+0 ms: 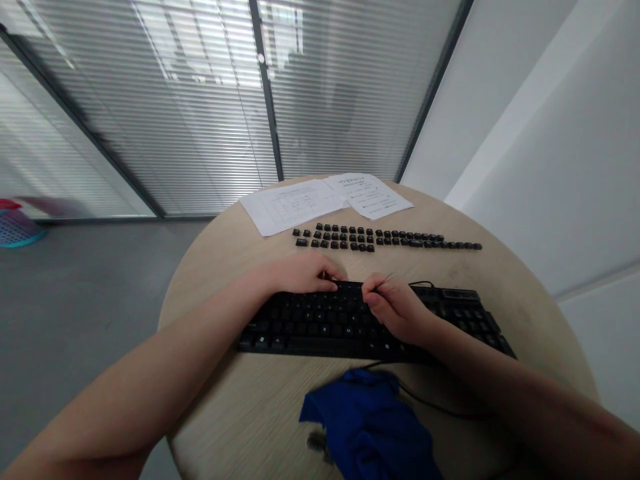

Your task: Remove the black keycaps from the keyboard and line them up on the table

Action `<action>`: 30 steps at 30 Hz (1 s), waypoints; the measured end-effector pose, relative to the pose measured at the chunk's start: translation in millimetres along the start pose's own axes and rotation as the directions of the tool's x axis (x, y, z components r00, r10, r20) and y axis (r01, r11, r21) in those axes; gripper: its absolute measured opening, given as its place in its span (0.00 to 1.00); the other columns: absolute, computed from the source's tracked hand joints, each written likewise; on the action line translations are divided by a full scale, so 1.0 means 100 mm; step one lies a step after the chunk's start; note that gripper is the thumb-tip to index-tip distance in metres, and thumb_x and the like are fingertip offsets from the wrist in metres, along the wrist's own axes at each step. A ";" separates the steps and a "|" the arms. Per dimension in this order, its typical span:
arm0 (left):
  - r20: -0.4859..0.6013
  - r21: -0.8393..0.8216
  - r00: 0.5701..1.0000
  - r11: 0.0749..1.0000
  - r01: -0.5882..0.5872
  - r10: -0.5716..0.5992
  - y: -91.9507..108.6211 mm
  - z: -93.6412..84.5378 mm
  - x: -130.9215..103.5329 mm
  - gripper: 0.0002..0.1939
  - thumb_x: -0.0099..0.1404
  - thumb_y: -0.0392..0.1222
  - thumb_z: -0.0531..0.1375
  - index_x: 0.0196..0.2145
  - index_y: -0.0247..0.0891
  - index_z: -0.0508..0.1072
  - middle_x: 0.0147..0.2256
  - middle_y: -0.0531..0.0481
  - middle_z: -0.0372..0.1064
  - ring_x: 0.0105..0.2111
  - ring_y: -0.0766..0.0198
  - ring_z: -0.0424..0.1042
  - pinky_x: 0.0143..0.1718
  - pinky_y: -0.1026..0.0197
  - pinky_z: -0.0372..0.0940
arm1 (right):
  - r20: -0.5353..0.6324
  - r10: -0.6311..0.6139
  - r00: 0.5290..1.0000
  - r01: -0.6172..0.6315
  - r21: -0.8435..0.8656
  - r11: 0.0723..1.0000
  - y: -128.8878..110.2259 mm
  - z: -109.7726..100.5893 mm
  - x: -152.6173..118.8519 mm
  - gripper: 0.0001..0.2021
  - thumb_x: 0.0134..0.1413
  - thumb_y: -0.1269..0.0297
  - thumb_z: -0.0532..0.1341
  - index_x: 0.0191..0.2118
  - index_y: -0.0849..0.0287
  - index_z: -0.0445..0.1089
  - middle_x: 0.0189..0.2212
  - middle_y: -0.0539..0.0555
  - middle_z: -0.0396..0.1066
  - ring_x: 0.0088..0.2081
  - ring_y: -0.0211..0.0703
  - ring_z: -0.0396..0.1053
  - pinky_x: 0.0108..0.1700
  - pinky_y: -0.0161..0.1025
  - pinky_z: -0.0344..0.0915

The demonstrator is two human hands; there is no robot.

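Note:
A black keyboard (320, 328) lies across the round wooden table. My left hand (313, 272) rests at its upper edge, left of the middle, fingers curled and fingertips at the top row; anything between them is hidden. Just to the right, my right hand (393, 303) is closed over the keys, pinching a thin dark object (384, 283) too small to name. Beyond the keyboard, loose black keycaps (344, 237) stand in rows that run to the right.
Printed sheets (295, 203) lie at the table's far edge. Near me are a crumpled blue cloth (367, 423), a small dark brush-like item (317, 440) partly under it, and a black cable (435, 405). A basket (19, 225) stands on the floor at far left.

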State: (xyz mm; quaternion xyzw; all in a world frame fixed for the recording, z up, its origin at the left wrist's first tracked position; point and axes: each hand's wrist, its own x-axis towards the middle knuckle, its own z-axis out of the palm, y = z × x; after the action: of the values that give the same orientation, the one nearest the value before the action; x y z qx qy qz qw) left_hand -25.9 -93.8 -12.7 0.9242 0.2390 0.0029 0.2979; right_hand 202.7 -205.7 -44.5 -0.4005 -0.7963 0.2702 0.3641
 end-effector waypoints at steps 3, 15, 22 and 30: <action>-0.004 0.006 1.000 1.000 -0.001 0.001 -0.02 0.01 0.00 0.14 0.68 0.40 0.60 0.48 0.41 0.82 0.39 0.50 0.81 0.36 0.61 0.74 0.39 0.61 0.63 | -0.027 0.001 1.000 0.001 0.062 0.998 0.04 0.04 -0.04 0.09 0.70 0.64 0.53 0.35 0.55 0.63 0.20 0.46 0.61 0.22 0.38 0.60 0.27 0.36 0.54; -0.008 0.010 1.000 1.000 -0.017 0.017 0.00 -0.01 0.00 0.14 0.68 0.39 0.61 0.48 0.41 0.82 0.39 0.50 0.81 0.37 0.61 0.75 0.39 0.60 0.63 | -0.056 0.014 0.998 -0.006 0.148 0.989 0.12 0.06 -0.07 0.16 0.74 0.53 0.51 0.35 0.55 0.64 0.19 0.44 0.58 0.20 0.36 0.57 0.24 0.35 0.52; -0.011 -0.015 1.000 0.999 -0.029 0.029 -0.04 0.01 0.00 0.14 0.68 0.39 0.61 0.49 0.41 0.82 0.39 0.50 0.81 0.37 0.61 0.75 0.40 0.60 0.64 | -0.047 0.002 0.999 0.006 0.169 0.986 0.15 0.05 -0.09 0.18 0.75 0.49 0.50 0.36 0.55 0.65 0.19 0.45 0.58 0.20 0.35 0.57 0.23 0.34 0.51; -0.018 0.001 0.999 0.999 -0.040 0.040 -0.05 0.01 0.00 0.14 0.68 0.40 0.61 0.48 0.41 0.82 0.39 0.50 0.81 0.37 0.62 0.75 0.40 0.61 0.63 | -0.049 0.048 0.998 -0.037 0.202 0.979 0.16 0.05 -0.09 0.21 0.74 0.46 0.50 0.36 0.56 0.66 0.18 0.44 0.56 0.19 0.35 0.57 0.22 0.34 0.51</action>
State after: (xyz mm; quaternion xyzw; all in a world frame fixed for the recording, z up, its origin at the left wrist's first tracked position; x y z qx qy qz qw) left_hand -27.8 -90.8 -16.0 0.9288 0.2231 0.0172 0.2954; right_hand 209.6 -205.5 -62.5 -0.3859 -0.7459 0.3461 0.4182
